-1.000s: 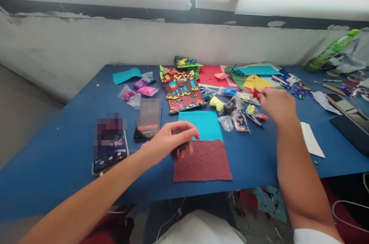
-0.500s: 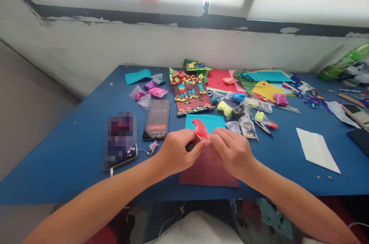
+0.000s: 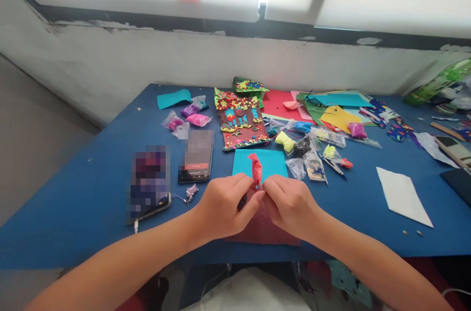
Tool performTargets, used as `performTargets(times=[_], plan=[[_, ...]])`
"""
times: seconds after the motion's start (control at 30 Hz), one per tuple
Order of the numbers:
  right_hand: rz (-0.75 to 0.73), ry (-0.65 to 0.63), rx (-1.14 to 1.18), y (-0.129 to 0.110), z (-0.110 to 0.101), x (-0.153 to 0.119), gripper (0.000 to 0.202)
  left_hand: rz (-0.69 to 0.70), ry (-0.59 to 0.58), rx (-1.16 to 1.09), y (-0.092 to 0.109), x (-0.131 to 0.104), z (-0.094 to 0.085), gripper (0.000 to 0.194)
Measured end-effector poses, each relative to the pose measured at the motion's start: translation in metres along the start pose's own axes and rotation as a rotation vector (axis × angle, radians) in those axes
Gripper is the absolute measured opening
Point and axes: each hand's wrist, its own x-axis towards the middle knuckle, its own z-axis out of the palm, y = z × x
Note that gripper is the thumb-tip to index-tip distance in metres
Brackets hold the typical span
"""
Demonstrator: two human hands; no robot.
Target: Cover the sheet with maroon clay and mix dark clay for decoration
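Between my two hands is a small clear bag of red modelling clay (image 3: 256,168), standing up from the fingers. My left hand (image 3: 230,203) is closed on the bag's left side, with a small dark lump (image 3: 242,201) partly showing inside its grip. The closed fingers of my right hand (image 3: 289,203) pinch the bag from the right. Below the hands lies a sheet covered in dark red clay (image 3: 272,232), with its bare blue part (image 3: 243,160) at the far end. Beyond it is a card decorated with colourful clay figures (image 3: 243,122).
Two phones, a dark one (image 3: 196,154) and a blurred one (image 3: 149,183), lie to the left. Bagged clay such as the yellow piece (image 3: 285,141) is scattered ahead. Coloured paper (image 3: 340,118) lies at the back, white paper (image 3: 403,195) at the right.
The bag of red clay has turned more upright. My right hand has shifted slightly down beside it, and both hands stay closed on it. The whole view has tilted a little.
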Motion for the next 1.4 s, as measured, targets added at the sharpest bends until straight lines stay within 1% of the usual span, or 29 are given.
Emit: performTargets(times=[0.1, 0.2, 0.33, 0.47, 0.53, 0.63, 0.7, 0.73, 0.8, 0.87, 0.93, 1.03, 1.1, 1.13, 1.17, 1.2, 1.27, 1.3, 1.33, 1.37, 1.4], plan=[[-0.034, 0.047, 0.013, 0.001, -0.001, 0.001, 0.031, 0.031, 0.020, 0.018, 0.001, 0.000, -0.001, 0.025], [-0.051, 0.058, 0.069, 0.001, -0.001, 0.001, 0.031, 0.103, 0.026, 0.028, 0.000, 0.001, -0.002, 0.022], [-0.030, 0.004, 0.267, 0.002, -0.001, -0.003, 0.028, 0.227, -0.022, -0.036, -0.005, 0.004, -0.007, 0.026], [0.047, -0.060, 0.532, 0.004, -0.003, -0.004, 0.023, 0.317, -0.067, -0.056, -0.009, 0.009, -0.013, 0.030], [0.100, -0.091, 0.666, 0.006, -0.008, -0.001, 0.021, 0.315, -0.087, -0.078, -0.009, 0.010, -0.015, 0.030], [0.167, -0.194, 0.831, 0.008, -0.018, 0.004, 0.020, 0.286, -0.115, -0.116, -0.007, 0.011, -0.019, 0.025], [0.196, -0.244, 0.886, 0.008, -0.021, 0.007, 0.020, 0.246, -0.114, -0.175, -0.005, 0.011, -0.020, 0.022], [0.202, -0.234, 0.887, 0.007, -0.020, 0.007, 0.020, 0.216, -0.109, -0.208, -0.003, 0.010, -0.020, 0.022], [0.190, -0.136, 0.828, 0.004, -0.015, 0.007, 0.020, 0.146, -0.080, -0.253, -0.001, 0.011, -0.019, 0.024], [0.161, -0.007, 0.725, -0.001, -0.008, 0.005, 0.020, 0.077, -0.025, -0.264, 0.001, 0.011, -0.017, 0.029], [0.156, 0.084, 0.630, -0.004, -0.001, 0.003, 0.021, 0.018, 0.023, -0.261, 0.003, 0.012, -0.016, 0.031], [0.254, 0.206, 0.531, -0.004, 0.002, 0.004, 0.023, -0.042, 0.039, -0.232, 0.005, 0.012, -0.015, 0.031], [0.328, 0.281, 0.487, -0.001, 0.001, 0.005, 0.024, -0.034, 0.024, -0.184, 0.004, 0.011, -0.014, 0.030], [0.355, 0.302, 0.483, 0.001, 0.000, 0.006, 0.023, -0.008, 0.033, -0.143, 0.002, 0.011, -0.014, 0.031], [0.379, 0.306, 0.503, 0.004, 0.000, 0.007, 0.021, 0.030, 0.065, -0.084, 0.000, 0.010, -0.013, 0.030], [0.413, 0.301, 0.551, 0.007, -0.001, 0.008, 0.019, 0.073, 0.123, -0.007, -0.003, 0.009, -0.012, 0.029], [0.487, 0.248, 0.727, 0.011, -0.002, 0.009, 0.017, 0.142, 0.267, 0.173, -0.007, 0.009, -0.008, 0.026], [0.522, 0.207, 0.835, 0.012, -0.002, 0.009, 0.018, 0.163, 0.316, 0.254, -0.009, 0.009, -0.007, 0.030], [0.545, 0.160, 0.945, 0.013, -0.002, 0.010, 0.021, 0.179, 0.340, 0.320, -0.011, 0.009, -0.005, 0.038], [0.555, 0.114, 1.041, 0.013, -0.002, 0.010, 0.024, 0.194, 0.339, 0.368, -0.012, 0.009, -0.004, 0.043], [0.553, 0.075, 1.114, 0.012, -0.002, 0.010, 0.027, 0.208, 0.326, 0.398, -0.012, 0.009, -0.002, 0.044]])
